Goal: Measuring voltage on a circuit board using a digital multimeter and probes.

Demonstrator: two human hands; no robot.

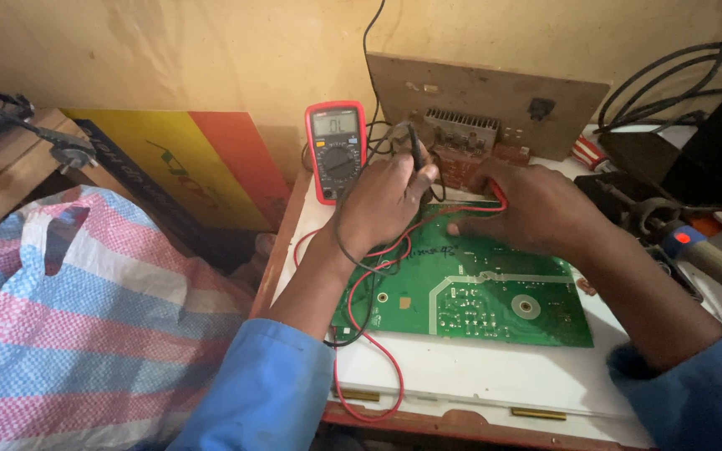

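One green circuit board [470, 292] lies flat on the white desk [461, 376] in the lower middle of the frame, its far edge under both hands. Two hands are at work, both in blue sleeves. The left hand [382, 200], just above the board's upper left corner, is closed around one black probe [416, 154], held upright with its tip pointing down toward the board's far edge. The right hand [536, 209], at the board's upper middle, is closed on one red probe [499, 196], fingers pressed down onto the board surface. The two hands sit near each other but apart, with a narrow strip of board showing between them.

Two leads run from the probes: one black lead [353, 259] and one red lead [378, 342], both looping across the board's left end and over the desk's front edge. One red multimeter [336, 150] stands upright just left of the left hand, in the upper middle of the frame, its screen lit. One brown board with a finned heat sink [478, 104] leans against the wall behind the hands. One woven striped bag [77, 317] fills the lower left. One soldering iron handle [699, 250] lies at the right edge.
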